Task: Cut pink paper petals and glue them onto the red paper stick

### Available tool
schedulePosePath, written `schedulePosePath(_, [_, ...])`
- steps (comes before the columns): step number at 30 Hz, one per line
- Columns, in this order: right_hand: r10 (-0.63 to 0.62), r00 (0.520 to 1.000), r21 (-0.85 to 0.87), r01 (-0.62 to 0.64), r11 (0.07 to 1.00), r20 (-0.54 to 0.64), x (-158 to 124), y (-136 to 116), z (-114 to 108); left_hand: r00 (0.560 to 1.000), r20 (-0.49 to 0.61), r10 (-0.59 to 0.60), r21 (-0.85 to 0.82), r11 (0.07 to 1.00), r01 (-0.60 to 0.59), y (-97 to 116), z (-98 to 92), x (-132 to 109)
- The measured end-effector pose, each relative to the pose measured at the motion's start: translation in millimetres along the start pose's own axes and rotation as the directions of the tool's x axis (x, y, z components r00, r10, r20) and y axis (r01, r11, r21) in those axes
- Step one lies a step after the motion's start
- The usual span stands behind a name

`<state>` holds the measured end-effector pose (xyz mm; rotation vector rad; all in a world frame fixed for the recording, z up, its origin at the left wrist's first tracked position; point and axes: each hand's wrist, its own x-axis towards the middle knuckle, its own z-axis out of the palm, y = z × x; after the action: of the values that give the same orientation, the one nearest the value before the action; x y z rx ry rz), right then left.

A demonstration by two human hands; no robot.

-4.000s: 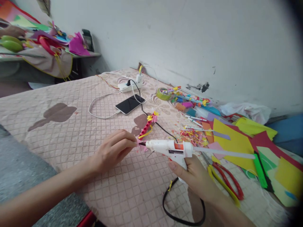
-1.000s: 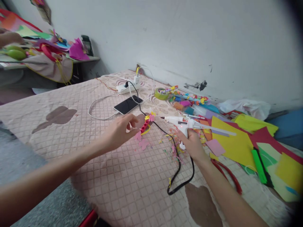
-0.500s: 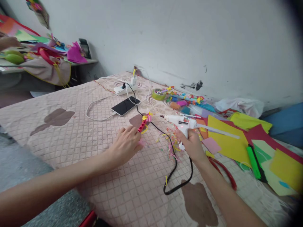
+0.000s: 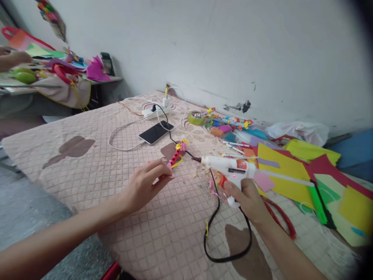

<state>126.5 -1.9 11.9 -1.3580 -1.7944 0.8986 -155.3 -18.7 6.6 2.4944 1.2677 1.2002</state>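
My left hand (image 4: 147,182) is at mid-table, thumb and index finger pinched at the near, pink end of a red dotted stick (image 4: 175,156). Pink and yellow foam bits cluster at the stick's far end, and a yellow loop lies beside it. My right hand (image 4: 250,200) is wrapped round the handle of a white hot glue gun (image 4: 225,165), raised over the table. The gun's dark nozzle points left towards the stick, its small red light is lit, and a long clear glue stick (image 4: 287,177) juts from its back. A black cord (image 4: 230,259) loops below it.
A phone (image 4: 156,132) on a white cable and a power strip (image 4: 154,112) lie further back. Coloured sheets (image 4: 287,167), a green cutter (image 4: 319,204), red-handled scissors (image 4: 281,217), tape (image 4: 196,118) and scraps lie right. Another person's hand (image 4: 14,60) is at the left table.
My right hand has brought the glue gun lower and nearer to me. My left hand has drawn back along the red stick to its near end, uncovering more of it.
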Motion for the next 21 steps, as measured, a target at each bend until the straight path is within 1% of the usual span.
schedulePosePath(2, [-0.029,0.997,-0.026,0.031,0.999,0.075,-7,-5,-1,0.995,-0.06,0.076,0.008,0.997,-0.076,-4,-0.4,-4])
schedulePosePath(4, [-0.07,0.987,-0.043,0.077,0.996,0.144,-13,-12,-1,0.983,-0.098,0.155,0.024,0.988,-0.153,-7,-0.7,-7])
schedulePosePath(6, [-0.11,0.981,-0.068,0.122,0.99,0.16,-17,-20,-1,0.969,-0.126,0.213,0.045,0.977,-0.209,-9,-1.3,-9])
schedulePosePath(8, [-0.138,0.973,-0.093,0.157,0.983,0.184,-19,-25,1,0.956,-0.155,0.248,0.074,0.968,-0.239,-9,-2.2,-9])
schedulePosePath(11, [-0.158,0.95,-0.102,0.192,0.976,0.269,-21,-28,3,0.942,-0.191,0.274,0.103,0.96,-0.259,-8,-3.8,-8])
schedulePosePath(13, [-0.164,0.94,-0.106,0.203,0.973,0.298,-21,-27,3,0.937,-0.201,0.286,0.103,0.957,-0.27,-7,-4.5,-7])
schedulePosePath(21, [-0.172,0.934,-0.108,0.215,0.971,0.313,-19,-29,7,0.934,-0.189,0.303,0.076,0.953,-0.293,-8,-4.8,-8])
